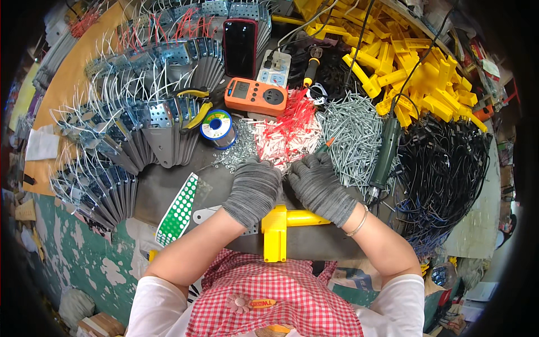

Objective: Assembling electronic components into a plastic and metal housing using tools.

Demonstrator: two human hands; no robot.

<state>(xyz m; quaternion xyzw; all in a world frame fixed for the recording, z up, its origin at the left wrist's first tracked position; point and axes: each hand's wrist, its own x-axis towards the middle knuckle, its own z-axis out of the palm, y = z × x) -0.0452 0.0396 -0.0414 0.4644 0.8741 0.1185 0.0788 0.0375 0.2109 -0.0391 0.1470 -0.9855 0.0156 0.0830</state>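
Red-and-white slender pieces [289, 135], heaped: lying just beyond grey-gloved left hand [254, 189] and grey-gloved right hand [321, 188]. Resting both curled narrow; cannot tell whether gripping anything. Possibly risking mix-up with slim silver metal fasteners [352, 132] beyond right hand, through brushing sideways.

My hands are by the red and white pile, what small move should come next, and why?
Perhaps pinch one piece from the pile: your left hand and right hand are both at its near edge, with the yellow part closer to you. I can't tell whether either already holds one.
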